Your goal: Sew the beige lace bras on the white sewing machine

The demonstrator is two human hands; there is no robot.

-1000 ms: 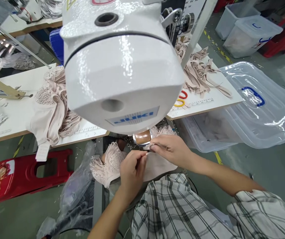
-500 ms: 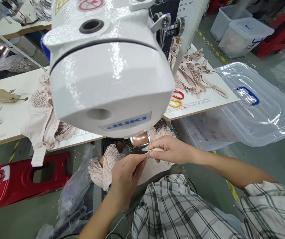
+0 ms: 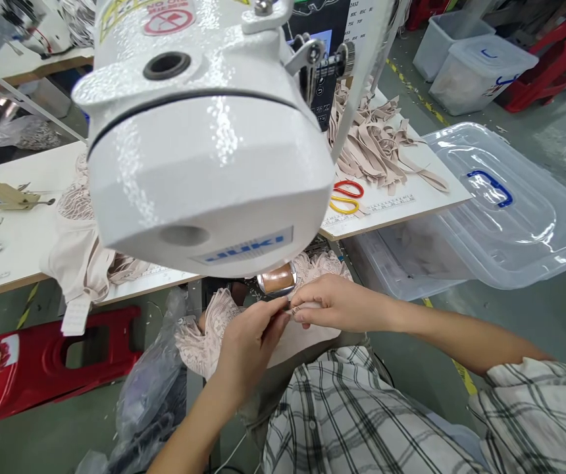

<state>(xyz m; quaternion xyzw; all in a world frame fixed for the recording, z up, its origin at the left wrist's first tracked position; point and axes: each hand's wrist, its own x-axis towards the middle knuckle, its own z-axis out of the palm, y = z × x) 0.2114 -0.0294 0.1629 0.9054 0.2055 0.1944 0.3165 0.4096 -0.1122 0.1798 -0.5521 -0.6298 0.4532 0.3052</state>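
A pale pink lace bra (image 3: 207, 336) lies across my lap, below the head of a white sewing machine (image 3: 208, 178). My left hand (image 3: 253, 336) pinches an edge of it between thumb and fingers. Right beside it, fingertips nearly meeting, my right hand (image 3: 330, 304) grips the same fabric, with a small fold showing between its fingers. The exact bit held is mostly hidden by the fingers. Just beyond the hands sits a shiny copper-coloured plate with a metal rim (image 3: 278, 279), under the machine head.
Beige straps (image 3: 369, 148) are heaped on the table at right, near red-and-yellow-handled scissors (image 3: 346, 197). More lace garments (image 3: 78, 243) hang over the left table edge. A clear lidded bin (image 3: 514, 224) stands at right, a red stool (image 3: 41, 365) at left, beside a plastic bag (image 3: 152, 368).
My fingers have shifted slightly on the fabric, the right hand's fingers now curling lower over it. The view has moved a little, so the machine head appears farther left.
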